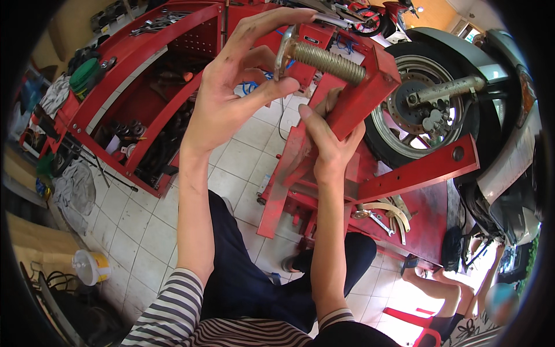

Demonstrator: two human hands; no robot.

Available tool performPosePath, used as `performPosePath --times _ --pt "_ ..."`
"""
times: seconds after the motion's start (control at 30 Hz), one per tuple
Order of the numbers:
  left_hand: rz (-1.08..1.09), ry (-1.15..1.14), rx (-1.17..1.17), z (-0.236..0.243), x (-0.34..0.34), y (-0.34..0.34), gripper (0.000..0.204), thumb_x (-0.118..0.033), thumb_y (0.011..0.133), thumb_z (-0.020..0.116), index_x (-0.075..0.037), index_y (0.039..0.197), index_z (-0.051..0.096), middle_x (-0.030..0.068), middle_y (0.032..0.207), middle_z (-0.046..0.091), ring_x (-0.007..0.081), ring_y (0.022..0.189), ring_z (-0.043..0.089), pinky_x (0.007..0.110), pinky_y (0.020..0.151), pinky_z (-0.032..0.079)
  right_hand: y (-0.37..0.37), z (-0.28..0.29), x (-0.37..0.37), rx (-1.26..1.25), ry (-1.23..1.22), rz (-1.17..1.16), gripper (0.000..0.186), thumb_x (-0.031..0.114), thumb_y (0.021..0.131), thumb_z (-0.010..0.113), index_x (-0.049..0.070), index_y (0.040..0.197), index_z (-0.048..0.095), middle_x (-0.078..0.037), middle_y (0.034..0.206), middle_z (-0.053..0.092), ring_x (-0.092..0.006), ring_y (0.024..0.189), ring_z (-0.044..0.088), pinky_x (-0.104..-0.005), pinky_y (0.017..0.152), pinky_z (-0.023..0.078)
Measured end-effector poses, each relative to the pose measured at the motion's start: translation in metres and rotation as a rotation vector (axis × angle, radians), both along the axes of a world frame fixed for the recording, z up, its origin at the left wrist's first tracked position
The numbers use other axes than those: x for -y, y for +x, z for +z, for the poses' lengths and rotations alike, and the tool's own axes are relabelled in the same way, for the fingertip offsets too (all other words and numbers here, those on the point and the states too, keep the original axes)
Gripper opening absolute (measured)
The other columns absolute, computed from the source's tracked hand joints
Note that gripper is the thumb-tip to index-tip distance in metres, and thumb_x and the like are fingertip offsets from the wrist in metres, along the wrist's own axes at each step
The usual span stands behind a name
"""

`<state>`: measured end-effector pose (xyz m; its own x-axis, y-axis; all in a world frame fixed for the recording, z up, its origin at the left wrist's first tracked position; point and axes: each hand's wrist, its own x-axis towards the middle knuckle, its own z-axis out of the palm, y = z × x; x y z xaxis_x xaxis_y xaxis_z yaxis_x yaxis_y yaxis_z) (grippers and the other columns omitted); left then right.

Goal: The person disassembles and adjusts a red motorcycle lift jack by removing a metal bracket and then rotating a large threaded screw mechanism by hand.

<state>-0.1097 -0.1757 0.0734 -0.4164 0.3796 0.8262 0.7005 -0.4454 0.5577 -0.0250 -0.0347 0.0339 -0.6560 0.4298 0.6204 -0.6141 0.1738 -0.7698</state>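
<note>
At the top centre, my left hand curls around the flat metal handle on the end of a thick threaded screw. Its thumb is below the handle and its fingers reach over and behind it. The screw runs into the end of a red square steel arm. From beneath, my right hand grips this arm, thumb on the left side. The arm belongs to a red steel stand, and a second red arm points right. Behind them stands a motorcycle rear wheel.
A red tool cart with tools stands at left. A spanner and curved metal parts lie on the red platform. A white bucket sits on the tiled floor. Another person is at lower right, near a red stool.
</note>
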Motion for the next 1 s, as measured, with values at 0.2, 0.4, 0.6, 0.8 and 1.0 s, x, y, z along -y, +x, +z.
performPosePath --times 0.2,0.4,0.6,0.8,1.0 --pt "-0.136 0.09 0.159 -0.009 -0.003 -0.004 0.052 -0.013 0.087 0.067 -0.005 0.136 0.051 0.0073 0.131 0.057 0.0068 0.073 0.056 0.02 0.055 0.045 0.0 0.002 0.003 -0.009 -0.02 -0.01 0.027 0.001 0.075 0.071 0.006 0.088 0.048 0.005 0.067 0.04 -0.005 0.057 0.037 -0.0222 0.053 0.028" --pt "-0.093 0.203 0.092 -0.006 -0.008 -0.003 0.055 -0.02 0.089 0.067 -0.002 0.138 0.048 0.0119 0.132 0.053 0.0109 0.075 0.061 0.023 0.053 0.047 -0.001 0.002 0.006 0.008 -0.023 0.0 0.027 0.002 0.075 0.071 0.006 0.088 0.047 0.005 0.067 0.04 -0.005 0.057 0.036 -0.0223 0.053 0.028" --pt "-0.248 -0.006 0.374 -0.014 0.014 -0.023 0.056 -0.046 0.098 0.053 -0.001 0.131 0.051 0.01 0.124 0.056 0.0105 0.074 0.06 0.022 0.051 0.043 0.0 0.002 0.003 -0.018 -0.011 0.003 0.028 0.002 0.074 0.071 0.005 0.088 0.047 0.004 0.067 0.04 -0.0052 0.056 0.037 -0.0221 0.053 0.029" --pt "0.004 0.143 0.056 -0.009 -0.012 -0.004 0.06 -0.048 0.098 0.051 -0.002 0.136 0.046 0.0103 0.121 0.058 0.0113 0.069 0.059 0.022 0.051 0.043 -0.001 0.001 0.005 -0.011 -0.029 0.02 0.027 0.002 0.075 0.072 0.004 0.09 0.05 0.004 0.066 0.044 -0.005 0.056 0.04 -0.0223 0.053 0.032" --pt "-0.104 -0.033 0.269 -0.016 0.008 -0.018 0.051 -0.03 0.097 0.057 -0.004 0.139 0.044 0.0101 0.124 0.058 0.0142 0.07 0.061 0.022 0.053 0.045 0.001 0.001 0.003 -0.007 -0.023 0.021 0.027 0.002 0.075 0.072 0.004 0.09 0.05 0.004 0.066 0.044 -0.0049 0.057 0.04 -0.0222 0.053 0.031"
